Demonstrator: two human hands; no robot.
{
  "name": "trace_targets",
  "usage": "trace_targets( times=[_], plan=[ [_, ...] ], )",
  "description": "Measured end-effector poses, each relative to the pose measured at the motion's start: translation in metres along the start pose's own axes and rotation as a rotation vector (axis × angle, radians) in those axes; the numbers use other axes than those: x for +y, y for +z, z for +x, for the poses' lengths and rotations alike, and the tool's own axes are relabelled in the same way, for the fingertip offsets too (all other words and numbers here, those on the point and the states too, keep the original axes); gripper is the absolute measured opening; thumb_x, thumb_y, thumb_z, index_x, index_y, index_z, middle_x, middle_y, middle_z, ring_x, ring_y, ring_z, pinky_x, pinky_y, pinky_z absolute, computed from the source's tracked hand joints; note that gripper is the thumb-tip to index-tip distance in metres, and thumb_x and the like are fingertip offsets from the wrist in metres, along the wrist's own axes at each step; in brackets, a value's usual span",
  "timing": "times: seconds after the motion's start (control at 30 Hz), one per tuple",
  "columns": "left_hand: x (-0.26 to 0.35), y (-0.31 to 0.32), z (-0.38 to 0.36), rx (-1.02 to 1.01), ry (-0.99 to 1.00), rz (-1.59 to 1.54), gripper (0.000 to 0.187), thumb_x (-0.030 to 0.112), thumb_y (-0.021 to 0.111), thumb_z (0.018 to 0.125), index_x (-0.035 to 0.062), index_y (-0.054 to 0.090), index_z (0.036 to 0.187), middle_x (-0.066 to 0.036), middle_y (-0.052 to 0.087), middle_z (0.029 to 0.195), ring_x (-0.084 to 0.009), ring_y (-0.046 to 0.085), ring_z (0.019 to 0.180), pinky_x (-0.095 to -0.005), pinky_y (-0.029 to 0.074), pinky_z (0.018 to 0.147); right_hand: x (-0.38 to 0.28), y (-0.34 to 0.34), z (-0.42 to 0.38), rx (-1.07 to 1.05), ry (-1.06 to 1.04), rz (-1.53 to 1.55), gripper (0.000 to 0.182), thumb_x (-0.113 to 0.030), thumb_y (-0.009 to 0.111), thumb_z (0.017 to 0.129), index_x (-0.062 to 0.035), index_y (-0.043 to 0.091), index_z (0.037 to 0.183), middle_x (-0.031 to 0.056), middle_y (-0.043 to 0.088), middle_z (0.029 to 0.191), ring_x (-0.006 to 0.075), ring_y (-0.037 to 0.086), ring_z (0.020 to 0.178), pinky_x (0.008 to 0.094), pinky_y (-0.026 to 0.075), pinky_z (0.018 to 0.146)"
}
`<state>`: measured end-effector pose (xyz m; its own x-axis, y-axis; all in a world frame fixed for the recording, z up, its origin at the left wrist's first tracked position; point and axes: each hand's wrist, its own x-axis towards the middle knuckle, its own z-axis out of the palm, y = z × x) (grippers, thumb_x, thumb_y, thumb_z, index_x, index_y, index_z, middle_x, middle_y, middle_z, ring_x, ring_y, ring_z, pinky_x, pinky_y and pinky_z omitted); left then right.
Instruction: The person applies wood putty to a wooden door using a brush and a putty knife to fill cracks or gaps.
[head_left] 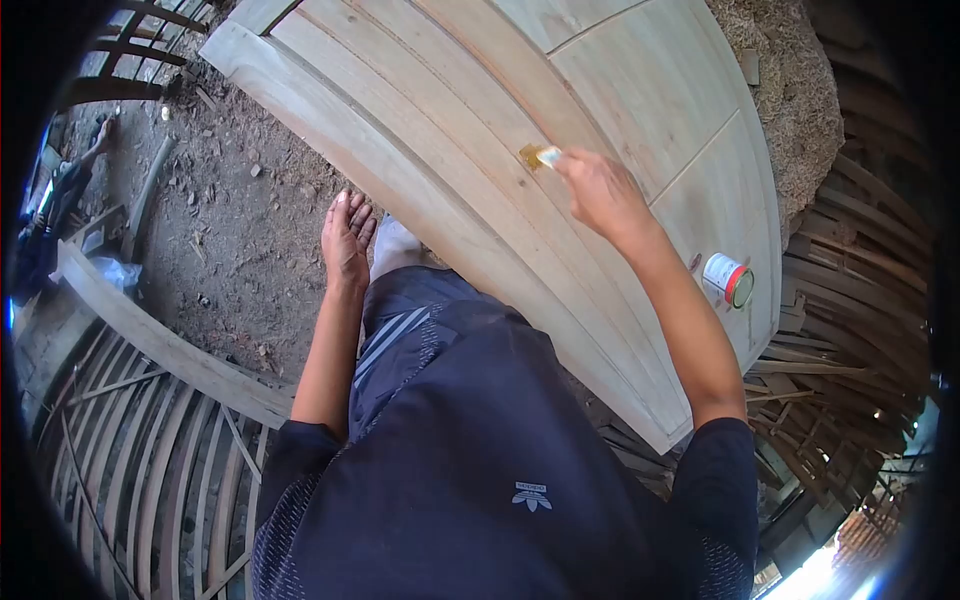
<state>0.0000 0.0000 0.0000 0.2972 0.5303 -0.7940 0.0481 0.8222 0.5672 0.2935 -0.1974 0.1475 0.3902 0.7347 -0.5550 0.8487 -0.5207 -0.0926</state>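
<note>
A wooden panel (440, 120) with grooves lies in front of me. My right hand (605, 195) is closed round a small pale tool (549, 156), whose tip is at a wet yellow-brown patch (531, 155) on the panel. What kind of tool it is cannot be made out. Hanging beside the panel's near edge, my left hand (348, 235) is empty, its palm turned up and fingers slightly curled. A can (727, 280) with a white and red label stands on the panel, right of my right forearm.
Sawdust or shavings (790, 110) lie beyond the panel. Curved wooden pieces (860, 270) are stacked at the right, and slats (150, 450) at the lower left. A curved board (170, 335) crosses the dirt floor (235, 215). Part of another person (65, 205) shows at the far left.
</note>
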Motion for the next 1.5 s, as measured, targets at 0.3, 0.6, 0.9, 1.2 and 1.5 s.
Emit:
trace_targets(
  times=[0.3,0.6,0.9,1.2,1.5],
  plan=[
    [-0.011,-0.007,-0.015,0.023,-0.018,-0.051,0.050,0.044,0.060,0.102,0.0105,0.057,0.139,0.001,0.066,0.117,-0.0126,0.063,0.103,-0.0309,0.051,0.091,-0.002,0.006,-0.027,-0.076,-0.076,-0.084,0.015,0.007,0.058,0.082,0.0016,0.069,0.090,0.0189,0.068,0.102,0.0400,0.070,0.096,0.0489,0.058,0.080],
    [-0.011,-0.008,-0.009,0.047,-0.020,-0.025,0.051,0.043,0.061,0.102,0.0100,0.057,0.140,-0.001,0.066,0.119,-0.0131,0.063,0.104,-0.0320,0.051,0.092,-0.003,-0.001,-0.004,0.087,-0.142,0.029,0.020,0.011,0.056,0.082,0.0041,0.068,0.096,0.0181,0.067,0.107,0.0403,0.068,0.099,0.0472,0.056,0.084],
    [-0.006,-0.010,-0.007,0.038,-0.004,-0.068,0.048,0.042,0.063,0.102,0.0122,0.055,0.138,-0.001,0.065,0.121,-0.0117,0.062,0.104,-0.0309,0.051,0.091,0.032,-0.011,-0.004,0.099,-0.392,-0.040,0.026,0.006,0.053,0.089,-0.0017,0.068,0.109,0.0114,0.068,0.117,0.0354,0.069,0.102,0.0453,0.058,0.084],
    [-0.015,-0.039,-0.034,0.161,0.067,-0.116,0.046,0.042,0.062,0.102,0.0123,0.059,0.137,0.000,0.067,0.117,-0.0128,0.063,0.103,-0.0318,0.051,0.091,0.049,-0.005,0.007,0.094,-0.450,0.017,0.028,0.006,0.054,0.089,-0.0042,0.070,0.110,0.0107,0.068,0.115,0.0327,0.068,0.102,0.0433,0.057,0.086],
    [-0.042,-0.040,-0.045,0.113,0.022,-0.147,0.049,0.043,0.065,0.100,0.0127,0.056,0.138,-0.002,0.064,0.121,-0.0135,0.062,0.104,-0.0300,0.051,0.091,0.007,0.010,0.011,0.057,-0.214,-0.023,0.023,0.006,0.054,0.086,0.0016,0.068,0.103,0.0189,0.067,0.112,0.0414,0.067,0.101,0.0475,0.055,0.087]
  ],
)
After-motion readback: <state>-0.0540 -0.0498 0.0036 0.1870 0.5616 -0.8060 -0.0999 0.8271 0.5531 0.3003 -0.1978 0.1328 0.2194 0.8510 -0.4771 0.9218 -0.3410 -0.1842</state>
